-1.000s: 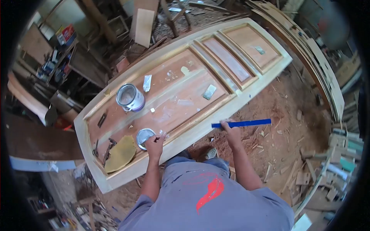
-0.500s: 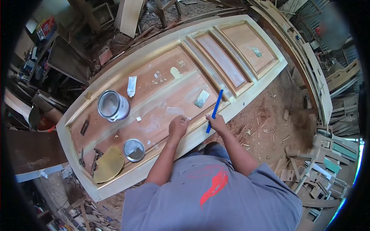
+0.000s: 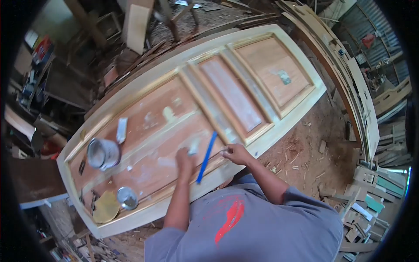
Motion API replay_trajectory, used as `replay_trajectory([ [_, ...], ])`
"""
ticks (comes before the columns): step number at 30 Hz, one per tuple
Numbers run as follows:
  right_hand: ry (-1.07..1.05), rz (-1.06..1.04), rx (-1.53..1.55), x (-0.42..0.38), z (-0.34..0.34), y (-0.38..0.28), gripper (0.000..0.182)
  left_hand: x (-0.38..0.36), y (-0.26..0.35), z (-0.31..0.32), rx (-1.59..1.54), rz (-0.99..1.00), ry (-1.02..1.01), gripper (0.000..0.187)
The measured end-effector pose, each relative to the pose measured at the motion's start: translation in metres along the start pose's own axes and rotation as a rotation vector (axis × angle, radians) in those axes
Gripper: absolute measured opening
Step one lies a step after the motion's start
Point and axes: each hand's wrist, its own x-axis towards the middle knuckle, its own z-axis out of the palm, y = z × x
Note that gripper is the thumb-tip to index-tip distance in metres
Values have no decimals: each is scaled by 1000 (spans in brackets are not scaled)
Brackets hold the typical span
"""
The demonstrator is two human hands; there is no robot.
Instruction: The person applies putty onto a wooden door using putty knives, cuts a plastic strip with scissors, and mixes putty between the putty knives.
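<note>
A panelled wooden door (image 3: 279, 139) lies flat in front of me. My left hand (image 3: 186, 163) is over its large panel, fingertips at a pale greenish card (image 3: 193, 146); blur hides whether they grip it. A blue strip (image 3: 207, 157) lies slanted across the door's near moulding, between my hands and touching neither. My right hand (image 3: 235, 153) is at the near edge right of the strip, thumb and fingers pinched together; what they hold, if anything, is too small to name. Pale filler patches mark the panel.
On the door's left part stand an open can (image 3: 104, 153) and a round lid (image 3: 127, 198), with a white tube (image 3: 122, 130) and a yellowish sheet (image 3: 106, 207). Another greenish piece (image 3: 284, 77) lies on the far panel. Long boards (image 3: 360, 100) lean at the right.
The view has shifted, so the door appears lower and further left. My right hand has let go of the blue strip and moved right of it. My left hand has reached to the card.
</note>
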Motion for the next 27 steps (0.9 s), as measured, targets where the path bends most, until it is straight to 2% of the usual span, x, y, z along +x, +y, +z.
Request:
replay_trajectory([
  [1, 87, 21, 49, 17, -33, 25, 30, -3, -14, 13, -126, 18, 213, 32],
  [2, 165, 41, 101, 37, -66, 50, 28, 0, -18, 9, -84, -94, 181, 32],
  [3, 281, -7, 30, 63, -111, 79, 19, -3, -7, 5, 4, -138, 311, 32],
  [4, 507, -14, -11, 92, -149, 114, 19, -11, 3, -2, -41, -190, 353, 29],
  [5, 487, 223, -206, 99, -214, 92, 25, -16, 11, -9, -70, -233, 382, 27],
  [6, 664, 124, -162, 130, -250, 145, 32, -19, 17, -5, -163, -300, 419, 25],
  [7, 787, 115, -185, 149, -293, 165, 30, -26, 24, 4, -265, -378, 468, 22],
  [8, 899, 41, -81, 171, -327, 194, 35, -24, 37, 14, -382, -447, 535, 20],
  [10, 935, 188, -455, 217, -387, 242, 46, -17, 96, 25, -586, -464, 475, 15],
  [12, 1020, 319, -598, 234, -410, 255, 54, -3, 155, 33, -711, -445, 427, 16],
  [13, 1066, 382, -669, 240, -419, 253, 58, 6, 173, 43, -830, -375, 461, 17],
  [16, 786, 475, -517, 235, -449, 229, 62, 25, 238, 59, -943, -418, 393, 22],
  [21, 543, 128, 216, 225, -427, 232, 45, 49, 301, 81, -953, -220, 382, 29],
  [22, 450, 57, 411, 208, -409, 214, 41, 52, 315, 82, -960, -174, 369, 29],
  [24, 279, 57, 910, 148, -375, 128, 34, 53, 355, 71, -867, -161, 384, 32],
  [26, -4, 45, 1292, 97, -332, 75, 36, 53, 368, 72, -854, -111, 383, 37],
  [27, -131, 51, 1390, 71, -316, 47, 39, 51, 375, 70, -914, -42, 385, 39],
])
